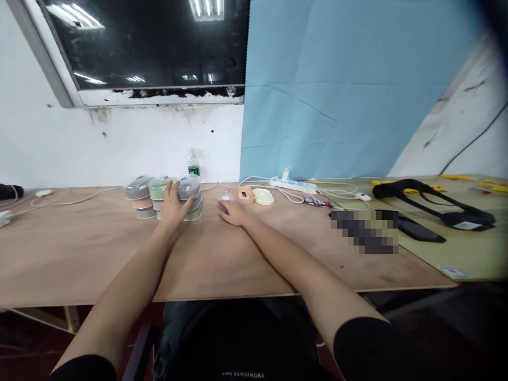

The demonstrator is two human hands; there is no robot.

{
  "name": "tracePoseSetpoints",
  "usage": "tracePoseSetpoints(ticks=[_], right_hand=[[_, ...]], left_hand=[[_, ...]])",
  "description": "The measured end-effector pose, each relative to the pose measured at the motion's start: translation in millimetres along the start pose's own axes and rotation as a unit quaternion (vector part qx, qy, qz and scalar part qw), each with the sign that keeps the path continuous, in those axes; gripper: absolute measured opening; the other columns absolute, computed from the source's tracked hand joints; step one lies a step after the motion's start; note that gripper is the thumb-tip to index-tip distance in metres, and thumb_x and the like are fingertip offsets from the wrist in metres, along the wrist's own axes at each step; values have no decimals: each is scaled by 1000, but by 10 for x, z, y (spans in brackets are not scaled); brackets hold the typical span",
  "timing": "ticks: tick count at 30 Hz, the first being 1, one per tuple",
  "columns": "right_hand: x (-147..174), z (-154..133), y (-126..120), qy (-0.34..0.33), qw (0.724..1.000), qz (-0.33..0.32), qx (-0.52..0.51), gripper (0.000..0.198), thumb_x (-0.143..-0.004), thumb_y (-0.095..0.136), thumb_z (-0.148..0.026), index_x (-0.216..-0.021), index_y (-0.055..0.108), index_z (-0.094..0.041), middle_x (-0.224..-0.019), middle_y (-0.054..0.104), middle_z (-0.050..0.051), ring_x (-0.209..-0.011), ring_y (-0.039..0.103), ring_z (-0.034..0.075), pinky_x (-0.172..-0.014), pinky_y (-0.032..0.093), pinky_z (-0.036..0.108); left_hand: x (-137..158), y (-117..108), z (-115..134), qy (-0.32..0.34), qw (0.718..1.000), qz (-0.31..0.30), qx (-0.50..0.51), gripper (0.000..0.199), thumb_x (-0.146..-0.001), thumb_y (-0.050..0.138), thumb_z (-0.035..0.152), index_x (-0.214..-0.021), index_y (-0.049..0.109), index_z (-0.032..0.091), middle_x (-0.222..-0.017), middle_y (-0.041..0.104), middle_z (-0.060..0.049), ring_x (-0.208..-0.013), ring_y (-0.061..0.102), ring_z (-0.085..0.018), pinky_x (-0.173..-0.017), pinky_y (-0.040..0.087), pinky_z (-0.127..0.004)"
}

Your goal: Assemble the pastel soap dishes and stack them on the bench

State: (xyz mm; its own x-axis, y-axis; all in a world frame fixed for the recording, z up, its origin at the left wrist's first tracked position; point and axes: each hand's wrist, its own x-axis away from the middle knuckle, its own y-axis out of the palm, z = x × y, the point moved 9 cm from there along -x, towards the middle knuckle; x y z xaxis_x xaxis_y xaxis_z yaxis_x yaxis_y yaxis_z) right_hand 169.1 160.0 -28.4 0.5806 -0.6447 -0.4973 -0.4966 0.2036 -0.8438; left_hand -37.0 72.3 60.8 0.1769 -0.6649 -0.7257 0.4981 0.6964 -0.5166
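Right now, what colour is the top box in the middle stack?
Pale green; the top box shows best in the head view.

The one head-worn view looks forward and down across the nearby table (222, 264) to the wall (159, 140)

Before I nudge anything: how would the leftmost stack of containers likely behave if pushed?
The leftmost stack might shift or tip if pushed high, being three tiers tall. Its shiny grey lid suggests smooth, possibly slippery plastic. The even, rounded walls look stiff, so crumpling seems unlikely.
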Motion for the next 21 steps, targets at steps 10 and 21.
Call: tracePoseSetpoints(ticks=[10, 21], right_hand=[[32, -23, -16, -1, 1000, -22, -7, 55, -85, 58, -38, -136, 49, -17, -132, 57, 13, -118, 56, 27, -100, 42, 40], [77, -44, -48, 10, 999, -34, -2, 52, -85, 58, -39, -133, 51, -18, -123, 63, 13, -108, 60, 25, -92, 46, 37]], left_hand=[[35, -93, 63, -5, 997, 75, -27, 60, -72, 70, 49, -123, 54, 22, -131, 47, -15, -125, 43, -35, -105, 33, -53], [83, 11, 76, -12, 996, 73, 48, 73, -65, 77, 41, -125, 40, 19, -132, 46, -16, -131, 40, -33, -106, 34, -50]])
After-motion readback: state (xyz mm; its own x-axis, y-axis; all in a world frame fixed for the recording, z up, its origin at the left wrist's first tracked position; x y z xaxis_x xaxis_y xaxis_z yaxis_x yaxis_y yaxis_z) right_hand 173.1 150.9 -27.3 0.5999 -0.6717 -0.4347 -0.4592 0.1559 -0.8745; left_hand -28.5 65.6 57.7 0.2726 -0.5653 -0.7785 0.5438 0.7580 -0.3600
